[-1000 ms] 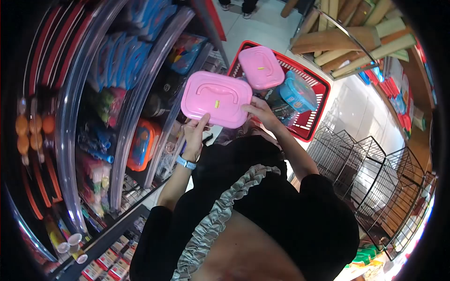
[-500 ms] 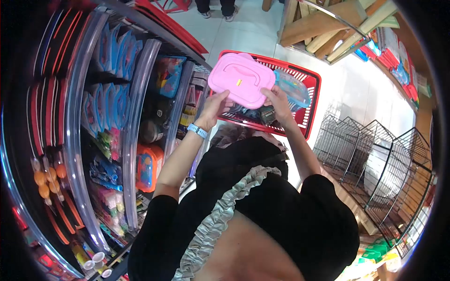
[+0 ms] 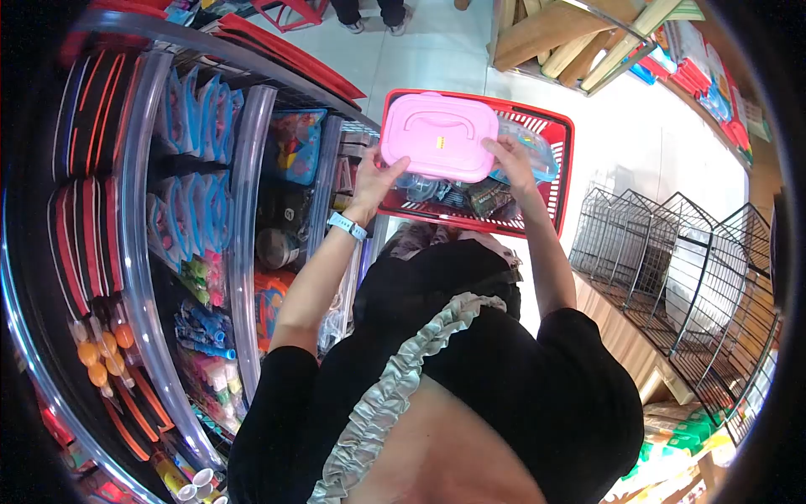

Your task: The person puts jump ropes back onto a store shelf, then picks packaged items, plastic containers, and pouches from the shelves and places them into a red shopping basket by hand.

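A pink plastic box with a handle moulded into its lid [image 3: 439,139] is held between my two hands, over the red shopping basket [image 3: 561,139]. My left hand [image 3: 374,181] grips its left near corner, thumb on top. On the right edge, my right hand [image 3: 512,161] presses with its thumb on the lid and fingers beside it. A small yellow label sits on the lid. Inside the basket, partly covered by the box, lie a clear container with blue trim [image 3: 533,151] and some dark packaged items [image 3: 487,199].
Shelves with clear plastic edge strips [image 3: 252,168] hold bagged goods on the left. Black wire racks [image 3: 672,277] stand on the right. A metal bin of wooden boards [image 3: 571,38] is at the upper right. A person's legs and shoes [image 3: 369,15] show at the top.
The pink box has turned slightly and now sits more level over the basket's left part. More of the dark packages shows below it. The view has shifted slightly.
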Action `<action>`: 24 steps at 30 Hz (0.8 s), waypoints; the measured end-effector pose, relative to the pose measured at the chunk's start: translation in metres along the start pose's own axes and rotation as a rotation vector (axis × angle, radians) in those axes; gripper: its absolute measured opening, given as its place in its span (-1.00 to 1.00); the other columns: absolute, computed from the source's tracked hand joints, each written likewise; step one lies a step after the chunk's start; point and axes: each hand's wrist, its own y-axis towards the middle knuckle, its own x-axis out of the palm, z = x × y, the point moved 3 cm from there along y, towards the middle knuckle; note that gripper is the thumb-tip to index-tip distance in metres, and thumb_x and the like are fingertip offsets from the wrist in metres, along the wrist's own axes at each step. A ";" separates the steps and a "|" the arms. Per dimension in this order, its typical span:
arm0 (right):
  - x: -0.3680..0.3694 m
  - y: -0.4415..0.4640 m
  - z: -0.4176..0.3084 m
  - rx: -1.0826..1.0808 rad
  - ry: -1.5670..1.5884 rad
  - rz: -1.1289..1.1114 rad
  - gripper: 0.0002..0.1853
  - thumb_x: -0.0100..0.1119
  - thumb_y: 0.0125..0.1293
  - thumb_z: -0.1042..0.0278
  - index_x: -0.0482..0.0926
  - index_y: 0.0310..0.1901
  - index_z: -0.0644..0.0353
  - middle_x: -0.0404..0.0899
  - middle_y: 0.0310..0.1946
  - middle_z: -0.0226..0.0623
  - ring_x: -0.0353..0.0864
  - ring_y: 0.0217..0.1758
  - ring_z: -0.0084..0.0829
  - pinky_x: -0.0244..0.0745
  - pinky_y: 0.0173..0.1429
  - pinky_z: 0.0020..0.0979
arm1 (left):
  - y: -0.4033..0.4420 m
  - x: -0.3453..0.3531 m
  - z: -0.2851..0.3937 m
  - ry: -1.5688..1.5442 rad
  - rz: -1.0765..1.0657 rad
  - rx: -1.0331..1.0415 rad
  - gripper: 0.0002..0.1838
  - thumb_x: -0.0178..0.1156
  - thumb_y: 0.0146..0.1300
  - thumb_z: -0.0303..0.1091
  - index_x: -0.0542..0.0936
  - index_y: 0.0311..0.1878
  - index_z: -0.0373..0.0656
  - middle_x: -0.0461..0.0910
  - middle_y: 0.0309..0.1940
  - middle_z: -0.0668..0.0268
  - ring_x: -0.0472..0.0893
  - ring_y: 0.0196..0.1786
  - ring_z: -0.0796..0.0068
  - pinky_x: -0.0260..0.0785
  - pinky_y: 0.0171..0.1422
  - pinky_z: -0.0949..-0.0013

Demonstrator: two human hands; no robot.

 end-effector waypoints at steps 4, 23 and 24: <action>-0.011 -0.002 -0.009 -0.069 -0.010 0.062 -0.55 0.25 0.13 0.24 0.41 0.02 0.25 0.57 -0.42 -0.35 0.51 -0.47 -0.61 0.38 -0.44 -0.59 | -0.005 0.020 0.002 -0.112 0.007 0.027 -0.35 0.41 -0.03 -0.31 0.28 0.05 -0.36 0.46 -0.09 0.15 0.48 -0.05 0.44 0.38 0.03 0.41; -0.022 0.010 0.008 -0.073 0.124 -0.044 -0.54 0.13 0.23 0.31 0.35 0.15 0.23 0.55 -0.16 -0.30 0.49 -0.10 -0.55 0.37 -0.01 -0.51 | -0.007 0.034 -0.005 -0.055 -0.025 0.018 -0.26 0.38 0.01 -0.17 0.25 0.16 -0.35 0.45 0.00 0.10 0.49 0.01 0.37 0.34 0.11 0.38; -0.022 0.010 0.008 -0.083 0.131 -0.041 -0.54 0.12 0.23 0.31 0.35 0.15 0.23 0.54 -0.16 -0.30 0.49 -0.10 -0.56 0.37 -0.02 -0.52 | -0.008 0.035 -0.004 -0.061 -0.029 0.013 -0.26 0.38 0.01 -0.16 0.26 0.15 -0.34 0.45 0.00 0.10 0.50 0.00 0.38 0.35 0.10 0.38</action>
